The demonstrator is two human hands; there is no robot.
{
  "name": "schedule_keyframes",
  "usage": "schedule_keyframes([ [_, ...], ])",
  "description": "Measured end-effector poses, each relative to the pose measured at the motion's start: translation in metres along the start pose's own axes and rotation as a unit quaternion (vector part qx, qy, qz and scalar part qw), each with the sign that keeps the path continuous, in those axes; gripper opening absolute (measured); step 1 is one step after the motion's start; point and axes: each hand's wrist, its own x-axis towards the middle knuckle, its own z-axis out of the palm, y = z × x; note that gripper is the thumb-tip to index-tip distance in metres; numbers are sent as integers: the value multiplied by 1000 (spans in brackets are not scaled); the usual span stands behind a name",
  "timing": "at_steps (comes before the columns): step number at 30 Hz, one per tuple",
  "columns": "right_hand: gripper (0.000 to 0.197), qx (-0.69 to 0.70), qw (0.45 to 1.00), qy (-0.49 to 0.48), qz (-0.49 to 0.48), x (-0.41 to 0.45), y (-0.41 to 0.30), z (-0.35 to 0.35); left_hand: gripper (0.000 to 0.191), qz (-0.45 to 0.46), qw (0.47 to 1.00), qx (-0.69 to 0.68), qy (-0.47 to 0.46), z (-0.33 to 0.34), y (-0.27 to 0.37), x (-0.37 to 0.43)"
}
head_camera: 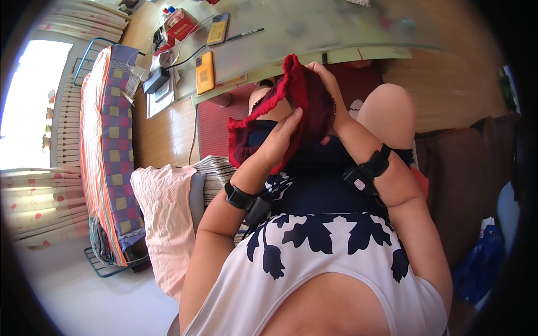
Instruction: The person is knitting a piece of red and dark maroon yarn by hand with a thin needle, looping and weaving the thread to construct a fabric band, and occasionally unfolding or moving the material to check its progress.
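Note:
A red and dark-maroon knitted piece (309, 101) with a wavy, ruffled edge is held up over my lap. My left hand (279, 136) grips its near side, the thumb lying along the bright red band. At its far right edge my right hand (325, 80) holds the maroon part, with some fingers hidden behind the fabric. The piece curves open to the left, and its maroon inner side shows there. Each forearm wears a black strap with a small black device (359, 178).
Ahead stands a glass-topped table (319, 29) bearing a yellow-orange phone (205, 73), another phone (217, 29), a pen (245, 34) and a red box (180, 25). A black adapter (156, 80) lies near its left end. A pink textured cloth (166, 222) is at my left, a brown sofa (449, 176) at my right.

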Motion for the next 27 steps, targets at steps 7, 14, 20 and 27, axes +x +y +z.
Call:
schedule_keyframes([
  [7,11,139,989,20,34,8,8,-20,61,-6,993,113,-41,-16,-4,-23],
  [14,17,259,960,60,90,19,5,-45,34,42,862,497,85,-91,-45,-75],
  [20,8,27,999,-14,30,3,-8,-11,22,159,807,537,187,-98,-21,-86],
  [27,6,105,988,-86,70,-9,-36,4,27,324,812,457,165,-79,33,-33],
])
